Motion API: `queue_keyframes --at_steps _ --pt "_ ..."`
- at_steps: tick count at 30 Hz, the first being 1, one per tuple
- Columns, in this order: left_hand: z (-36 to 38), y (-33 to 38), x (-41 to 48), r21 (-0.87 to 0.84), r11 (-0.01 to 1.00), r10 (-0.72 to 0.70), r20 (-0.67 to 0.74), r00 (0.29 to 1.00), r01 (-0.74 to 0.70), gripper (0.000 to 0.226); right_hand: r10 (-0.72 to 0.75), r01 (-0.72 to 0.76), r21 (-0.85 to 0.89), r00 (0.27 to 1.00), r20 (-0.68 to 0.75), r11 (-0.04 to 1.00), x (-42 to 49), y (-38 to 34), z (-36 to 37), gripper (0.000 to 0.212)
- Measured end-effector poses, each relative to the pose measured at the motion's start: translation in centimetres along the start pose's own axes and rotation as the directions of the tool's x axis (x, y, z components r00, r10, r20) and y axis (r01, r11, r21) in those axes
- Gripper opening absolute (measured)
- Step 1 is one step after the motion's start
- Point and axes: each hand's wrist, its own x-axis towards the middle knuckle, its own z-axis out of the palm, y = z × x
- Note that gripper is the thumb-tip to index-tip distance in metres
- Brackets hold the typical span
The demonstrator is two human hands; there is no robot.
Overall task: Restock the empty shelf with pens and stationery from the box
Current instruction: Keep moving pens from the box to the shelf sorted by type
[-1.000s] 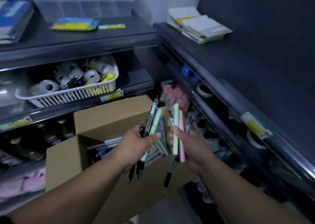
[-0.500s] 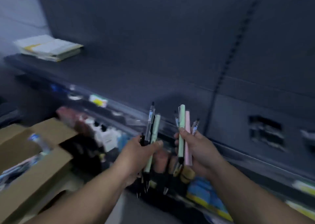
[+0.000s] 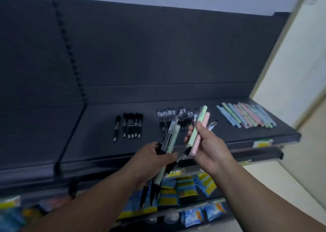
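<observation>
Both hands were up in front of the dark shelf, each with its own fistful of pens. The left hand had its fingers curled tight round a mixed bunch: a pale green one, a couple of clear ones and some black ones. The tips poked out below the fist and the tops fanned up toward the shelf.

The right hand was pinching a smaller set between thumb and curled fingers. That was a green pen, a pink pen right against it, and a clear pen sticking out on the right side. At least one more dark-tipped one hung under that hand, kinda blurry so can't say much. The two bunches were close together, but I honestly couldn't tell if they touched.

On the shelf itself, stuff was laid flat in groups. There was a lone black pen on the left and a tidy row of black pens just beside it. Next came a cluster of clear pens partly hidden behind the hands. Well off to the right was a spread of pastel pens in blue, green and pink.

Lower down, blue and yellow packets sat on the next level, pretty blurred. A yellow-green price label sat on the shelf's front edge, and a cream wall ran up the right side.
</observation>
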Motion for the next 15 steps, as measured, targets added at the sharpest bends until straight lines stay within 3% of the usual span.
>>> queue_keyframes --at_steps 4,9,15 --pt "2.4 2.2 3.1 0.041 0.999 0.024 0.100 0.995 -0.028 0.022 -0.051 0.053 0.056 0.998 -0.042 0.997 1.3 -3.1 -2.0 0.014" --pt "2.7 3.9 7.9 0.036 0.998 0.049 0.146 0.988 -0.055 0.011 -0.085 0.085 -0.007 0.994 -0.074 0.996 5.2 -5.5 -2.5 0.015" --pt "-1.3 5.3 14.4 -0.006 1.000 -0.017 -0.037 0.999 0.017 0.020 -0.045 0.025 -0.138 0.988 -0.148 0.990 12.4 -7.7 -1.6 0.014"
